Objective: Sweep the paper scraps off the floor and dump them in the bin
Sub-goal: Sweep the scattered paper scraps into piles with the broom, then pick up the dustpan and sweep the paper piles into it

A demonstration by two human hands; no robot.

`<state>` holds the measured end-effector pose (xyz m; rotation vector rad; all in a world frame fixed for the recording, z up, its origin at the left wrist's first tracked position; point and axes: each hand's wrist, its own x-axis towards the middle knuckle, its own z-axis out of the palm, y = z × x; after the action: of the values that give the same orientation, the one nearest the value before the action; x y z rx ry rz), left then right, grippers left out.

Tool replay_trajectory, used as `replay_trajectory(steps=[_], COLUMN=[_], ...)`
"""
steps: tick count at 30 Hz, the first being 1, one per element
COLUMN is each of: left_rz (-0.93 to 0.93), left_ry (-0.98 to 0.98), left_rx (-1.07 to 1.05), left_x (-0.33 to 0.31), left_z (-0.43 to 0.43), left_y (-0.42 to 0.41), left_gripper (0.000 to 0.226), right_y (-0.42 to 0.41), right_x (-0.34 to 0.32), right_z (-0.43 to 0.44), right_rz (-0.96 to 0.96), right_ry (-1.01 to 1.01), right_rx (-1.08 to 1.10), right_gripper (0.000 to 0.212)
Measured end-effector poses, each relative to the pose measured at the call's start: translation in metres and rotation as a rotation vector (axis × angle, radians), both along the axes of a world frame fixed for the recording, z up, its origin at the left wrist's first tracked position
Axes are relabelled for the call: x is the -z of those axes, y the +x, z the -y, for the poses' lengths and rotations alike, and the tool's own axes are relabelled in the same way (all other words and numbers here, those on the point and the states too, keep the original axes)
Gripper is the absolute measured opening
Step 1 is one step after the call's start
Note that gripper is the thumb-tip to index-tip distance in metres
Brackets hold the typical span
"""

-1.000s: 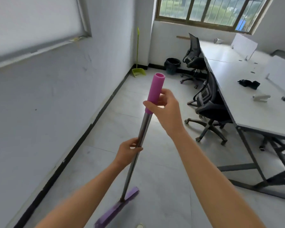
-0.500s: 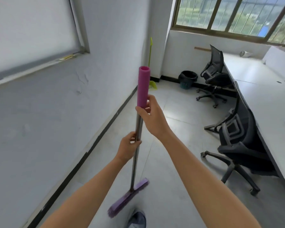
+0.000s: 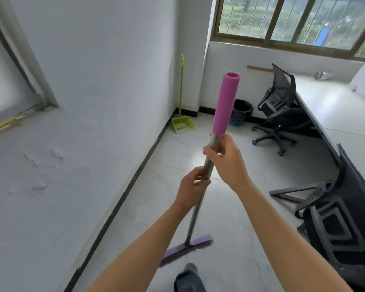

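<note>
A: Fingers?
B: Right hand (image 3: 226,163) above left hand (image 3: 193,187), both curled round the broom (image 3: 195,211) shaft; its head is on the floor (image 3: 230,218).
A: Around?
B: One dustpan (image 3: 182,124) in the far corner, one bin (image 3: 241,112) near it, partly behind the grip, and two chairs (image 3: 280,110) (image 3: 341,224) along the desk (image 3: 346,114).

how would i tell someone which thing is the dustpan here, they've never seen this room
Find the big window, then drop to the floor at the far corner just left of it. There stands the dustpan, its long thin handle upright by the wall. It is the only lime-green thing, left of the dark round bin.
</note>
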<state>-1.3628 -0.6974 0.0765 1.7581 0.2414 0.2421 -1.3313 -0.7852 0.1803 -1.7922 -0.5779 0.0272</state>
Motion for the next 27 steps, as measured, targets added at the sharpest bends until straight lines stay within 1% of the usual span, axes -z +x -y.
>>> replay_trajectory(steps=[1,4,6,7,9,13,15,18,22,27], left_rz=[0.001,-0.042,-0.091,-0.128,-0.192,-0.29,-0.311,-0.316,-0.319,-0.352], left_ry=[0.001,0.003,0.063,0.083,0.064,-0.015,-0.047,-0.035,-0.047,-0.049], left_rx=[0.0,0.028,0.063,0.044,-0.048,-0.229,-0.308,-0.38,-0.366,-0.334], left_x=[0.003,0.005,0.003,0.003,0.008,0.035,0.05,0.064,0.063,0.054], left_z=[-0.009,-0.033,-0.053,-0.067,-0.104,-0.186,-0.229,-0.295,-0.367,-0.423], left_y=[0.031,0.117,0.163,0.182,0.224,0.295,0.336,0.408,0.512,0.636], left_gripper=[0.032,0.035,0.045,0.05,0.05,0.04,0.036,0.033,0.03,0.03], right_y=[0.031,0.123,0.176,0.2,0.255,0.357,0.408,0.484,0.589,0.703], right_x=[0.006,0.017,0.021,0.024,0.028,0.039,0.046,0.052,0.048,0.041], right_z=[-0.009,-0.037,-0.054,-0.061,-0.079,-0.11,-0.127,-0.158,-0.203,-0.246], right_rz=[-0.007,-0.012,-0.03,-0.043,-0.072,-0.107,-0.084,-0.032,-0.002,-0.011], right_ry=[0.013,0.024,0.02,0.016,0.003,-0.014,-0.03,-0.052,0.002,0.055], right_rx=[0.017,0.014,0.008,0.015,0.044,0.121,0.151,0.192,0.306,0.377], right_gripper=[0.018,0.021,0.017,0.018,0.022,0.026,0.021,0.008,0.027,0.027])
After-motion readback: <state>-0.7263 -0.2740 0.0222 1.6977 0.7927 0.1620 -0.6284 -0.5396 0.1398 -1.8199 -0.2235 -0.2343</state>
